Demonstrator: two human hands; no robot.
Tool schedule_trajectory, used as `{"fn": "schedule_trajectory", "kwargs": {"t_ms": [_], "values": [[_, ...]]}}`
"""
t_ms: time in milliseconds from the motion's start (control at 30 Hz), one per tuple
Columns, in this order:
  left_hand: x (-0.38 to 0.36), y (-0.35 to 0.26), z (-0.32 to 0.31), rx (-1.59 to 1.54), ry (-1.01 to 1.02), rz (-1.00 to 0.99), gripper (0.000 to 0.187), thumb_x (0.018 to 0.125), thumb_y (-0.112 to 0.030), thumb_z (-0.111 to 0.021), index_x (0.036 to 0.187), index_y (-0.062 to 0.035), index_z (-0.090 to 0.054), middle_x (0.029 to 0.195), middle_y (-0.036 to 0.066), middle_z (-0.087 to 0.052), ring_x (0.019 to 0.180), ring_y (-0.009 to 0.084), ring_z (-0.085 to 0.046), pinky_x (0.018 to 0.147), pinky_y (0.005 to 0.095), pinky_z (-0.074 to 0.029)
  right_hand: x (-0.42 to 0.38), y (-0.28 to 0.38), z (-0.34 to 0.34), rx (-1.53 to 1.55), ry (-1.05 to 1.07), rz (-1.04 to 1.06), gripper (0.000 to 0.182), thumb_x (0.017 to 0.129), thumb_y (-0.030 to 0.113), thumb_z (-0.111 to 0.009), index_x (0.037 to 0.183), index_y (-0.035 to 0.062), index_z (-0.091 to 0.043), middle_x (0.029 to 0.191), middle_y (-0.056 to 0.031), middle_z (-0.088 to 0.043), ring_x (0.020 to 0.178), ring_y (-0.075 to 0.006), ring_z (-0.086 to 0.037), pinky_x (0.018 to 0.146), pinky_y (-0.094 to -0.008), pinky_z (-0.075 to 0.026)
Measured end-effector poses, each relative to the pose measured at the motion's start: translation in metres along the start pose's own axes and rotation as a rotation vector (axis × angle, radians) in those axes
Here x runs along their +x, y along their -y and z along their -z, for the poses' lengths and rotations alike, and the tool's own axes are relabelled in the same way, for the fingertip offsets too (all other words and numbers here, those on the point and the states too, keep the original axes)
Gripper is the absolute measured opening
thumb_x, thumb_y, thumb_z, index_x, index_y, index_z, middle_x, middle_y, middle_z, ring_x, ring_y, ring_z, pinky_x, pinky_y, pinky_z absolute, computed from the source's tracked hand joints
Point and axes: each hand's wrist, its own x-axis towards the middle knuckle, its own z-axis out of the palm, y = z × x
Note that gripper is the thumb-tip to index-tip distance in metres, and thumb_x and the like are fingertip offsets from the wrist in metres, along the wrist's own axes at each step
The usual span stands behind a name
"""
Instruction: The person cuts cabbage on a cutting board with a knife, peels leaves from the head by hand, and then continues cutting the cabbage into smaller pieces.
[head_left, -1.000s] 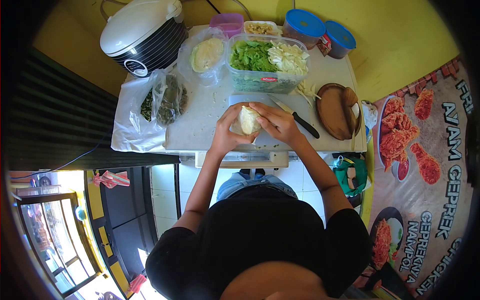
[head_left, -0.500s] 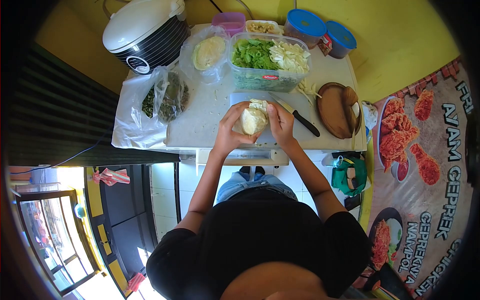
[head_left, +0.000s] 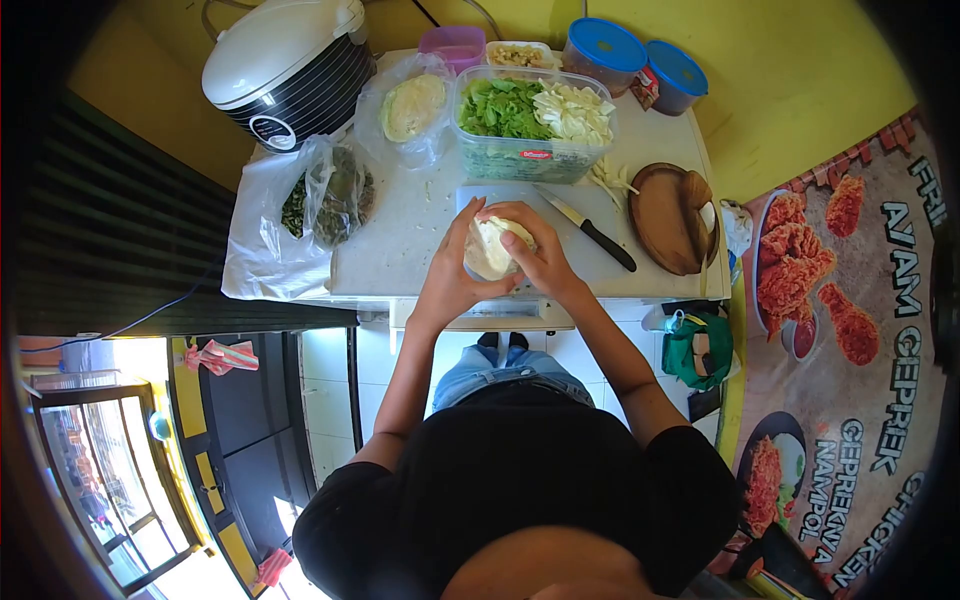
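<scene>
A pale piece of cabbage [head_left: 492, 250] sits between my two hands, above the near edge of the table. My left hand [head_left: 452, 262] is curled around its left and lower side. From the right, my right hand [head_left: 537, 248] reaches over the top, its thumb resting on the cabbage face. Behind them lies a white cutting board [head_left: 590, 225], partly hidden by my hands. A knife [head_left: 595, 232] with a black handle rests on the board, its blade pointing away to the left. Shredded cabbage [head_left: 575, 112] and green lettuce [head_left: 503, 110] fill a clear plastic container [head_left: 530, 160] beyond the board.
At left stand a rice cooker [head_left: 290, 80], a bag of dark greens [head_left: 335, 200] and a bagged cabbage half [head_left: 414, 108]. To the right is a wooden mortar [head_left: 655, 225] with a pestle [head_left: 697, 205]. Blue-lidded tubs [head_left: 607, 45] line the back.
My right hand has shifted left and now covers the top of the cabbage. The cabbage has moved slightly left and turned, and the loose leaf at its top no longer shows.
</scene>
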Motion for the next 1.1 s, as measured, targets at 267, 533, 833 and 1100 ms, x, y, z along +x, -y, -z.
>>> {"fn": "schedule_trajectory", "kwargs": {"t_ms": [267, 533, 833, 1100], "values": [[-0.005, 0.003, -0.021, -0.074, -0.181, 0.101, 0.085, 0.065, -0.037, -0.084, 0.131, -0.0001, -0.044, 0.12, 0.021, -0.06, 0.11, 0.0349, -0.06, 0.092, 0.0398, -0.049, -0.008, -0.006, -0.014, 0.192, -0.183, -0.19, 0.029, 0.101, 0.024, -0.047, 0.105, 0.0004, -0.063, 0.099, -0.0076, -0.065, 0.093, -0.0143, -0.059, 0.083, -0.0275, -0.045], [-0.012, 0.019, -0.035, 0.062, -0.308, 0.041, 0.084, 0.063, -0.049, -0.082, 0.123, -0.0014, -0.047, 0.11, 0.019, -0.063, 0.099, 0.0366, -0.065, 0.084, 0.0404, -0.052, -0.003, -0.004, -0.023, 0.462, -0.416, -0.343, 0.046, 0.102, 0.037, -0.042, 0.087, -0.0018, -0.062, 0.085, -0.0099, -0.067, 0.077, -0.0131, -0.062, 0.073, -0.0255, -0.049], [-0.014, 0.027, -0.037, 0.074, -0.334, -0.04, 0.087, 0.062, -0.058, -0.081, 0.122, -0.0032, -0.048, 0.107, 0.017, -0.063, 0.095, 0.0349, -0.065, 0.082, 0.0403, -0.053, 0.003, 0.008, -0.02, 0.805, -0.566, -0.492, 0.036, 0.1, 0.043, -0.045, 0.087, 0.0096, -0.049, 0.078, -0.0094, -0.061, 0.074, -0.0171, -0.06, 0.072, -0.0298, -0.051], [-0.014, 0.042, -0.025, -0.049, -0.187, -0.14, 0.085, 0.06, -0.049, -0.083, 0.123, -0.0036, -0.048, 0.118, 0.018, -0.059, 0.106, 0.0353, -0.06, 0.09, 0.041, -0.048, 0.004, 0.004, -0.014, 0.847, -0.562, -0.547, 0.034, 0.1, 0.041, -0.047, 0.088, 0.0098, -0.048, 0.074, -0.0073, -0.057, 0.074, -0.0168, -0.058, 0.068, -0.0302, -0.05]]}}
